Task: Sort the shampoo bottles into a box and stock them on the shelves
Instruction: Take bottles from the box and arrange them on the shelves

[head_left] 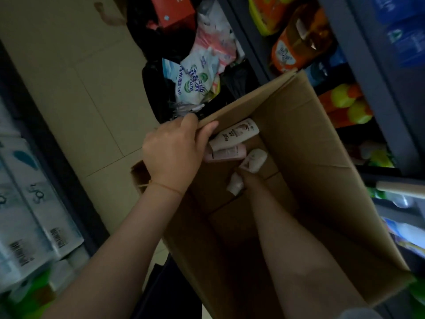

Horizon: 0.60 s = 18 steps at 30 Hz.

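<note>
A large open cardboard box (305, 139) fills the middle of the view. My left hand (174, 148) grips the box's far-left flap edge, thumb outside and fingers curled over it. On the box bottom lie a white shampoo bottle (234, 137) and a pink bottle (226, 153). My right hand (247, 177) reaches deep into the box and holds another white bottle (254, 160); the fingers are mostly hidden in shadow. A small white piece (235, 186) shows beside the wrist.
Dark shelving on the right holds orange bottles (294, 47) and yellow-capped products (351, 107). A black bag (158, 93) of white and pink packets (195, 81) stands on the beige tiled floor beyond the box. Stacked white packs (34, 203) fill the left shelf.
</note>
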Available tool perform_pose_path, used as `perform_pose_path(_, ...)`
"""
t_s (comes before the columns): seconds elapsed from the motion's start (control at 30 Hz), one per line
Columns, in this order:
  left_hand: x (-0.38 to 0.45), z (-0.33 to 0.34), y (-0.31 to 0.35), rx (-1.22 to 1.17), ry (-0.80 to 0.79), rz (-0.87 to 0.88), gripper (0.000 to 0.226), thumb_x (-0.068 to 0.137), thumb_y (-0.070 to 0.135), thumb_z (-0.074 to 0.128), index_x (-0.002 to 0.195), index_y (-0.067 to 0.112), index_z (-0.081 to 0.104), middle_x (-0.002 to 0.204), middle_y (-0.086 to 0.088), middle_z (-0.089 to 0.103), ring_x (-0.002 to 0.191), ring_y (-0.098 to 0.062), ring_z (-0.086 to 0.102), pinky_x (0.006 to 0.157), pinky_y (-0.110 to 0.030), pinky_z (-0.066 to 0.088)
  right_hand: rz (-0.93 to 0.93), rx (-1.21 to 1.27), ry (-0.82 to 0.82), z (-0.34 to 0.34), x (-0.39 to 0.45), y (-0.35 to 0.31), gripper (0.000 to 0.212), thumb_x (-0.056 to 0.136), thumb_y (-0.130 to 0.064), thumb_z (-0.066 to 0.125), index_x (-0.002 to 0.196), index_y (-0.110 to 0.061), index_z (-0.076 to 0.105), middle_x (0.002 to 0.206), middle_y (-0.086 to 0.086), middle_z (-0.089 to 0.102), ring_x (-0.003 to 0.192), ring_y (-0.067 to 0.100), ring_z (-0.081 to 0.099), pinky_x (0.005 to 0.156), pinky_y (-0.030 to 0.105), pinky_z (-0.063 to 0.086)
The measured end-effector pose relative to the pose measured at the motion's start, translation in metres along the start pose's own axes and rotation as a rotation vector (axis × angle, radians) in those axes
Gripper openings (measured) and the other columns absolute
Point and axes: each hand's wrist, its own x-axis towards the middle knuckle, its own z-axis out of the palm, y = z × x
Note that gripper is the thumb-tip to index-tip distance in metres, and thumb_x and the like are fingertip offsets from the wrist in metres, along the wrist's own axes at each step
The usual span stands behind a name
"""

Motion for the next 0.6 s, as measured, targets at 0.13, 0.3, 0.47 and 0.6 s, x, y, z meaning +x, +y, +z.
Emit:
perform_pose_path(0.13, -0.009, -0.008, 0.01, -0.129, -0.073, -0.052, 0.038, 0.097, 0.045, 0.05, 0.114, 0.014, 0.064, 0.109, -0.01, 0.068, 0.096, -0.031, 0.064, 0.076, -0.039, 0.044, -0.016, 0.165, -0.104, -0.023, -0.021, 0.01, 0.058, 0.088, -0.032, 0.073, 0.136, -0.008, 0.052, 0.112, 0.014, 0.068, 0.085, 0.024, 0.069, 0.068, 0.032, 0.057)
perform_pose_path(0.3, -0.034, -0.049, 0.059, -0.547, -0.249, -0.087, 0.055, 0.092, 0.028, 0.06, 0.143, 0.015, 0.044, 0.149, -0.014, 0.041, 0.14, -0.031, 0.037, 0.115, -0.052, 0.034, -0.228, 0.099, -0.294, -0.067, -0.11, 0.006, 0.043, 0.089, -0.03, 0.073, 0.126, -0.018, 0.054, 0.103, 0.011, 0.069, 0.068, 0.019, 0.066, 0.059, 0.03, 0.054)
perform_pose_path(0.47, -0.036, -0.123, 0.11, -1.024, -0.438, -0.427, 0.075, 0.091, 0.037, 0.069, 0.154, 0.026, 0.029, 0.155, -0.002, 0.03, 0.139, -0.021, 0.036, 0.102, -0.034, 0.045, -0.498, -0.043, -0.452, -0.145, -0.209, 0.014, 0.044, 0.08, -0.017, 0.079, 0.12, -0.018, 0.061, 0.101, 0.007, 0.073, 0.075, 0.018, 0.067, 0.059, 0.027, 0.05)
perform_pose_path(0.6, -0.045, -0.206, 0.158, -1.46, -0.607, -0.674, 0.035, 0.092, 0.035, 0.068, 0.125, 0.028, 0.06, 0.116, -0.005, 0.065, 0.101, -0.027, 0.068, 0.07, -0.042, 0.061, -0.768, 0.035, -0.345, -0.229, -0.298, 0.029, 0.036, 0.078, -0.011, 0.075, 0.113, -0.011, 0.066, 0.089, 0.008, 0.073, 0.069, 0.02, 0.065, 0.06, 0.026, 0.047)
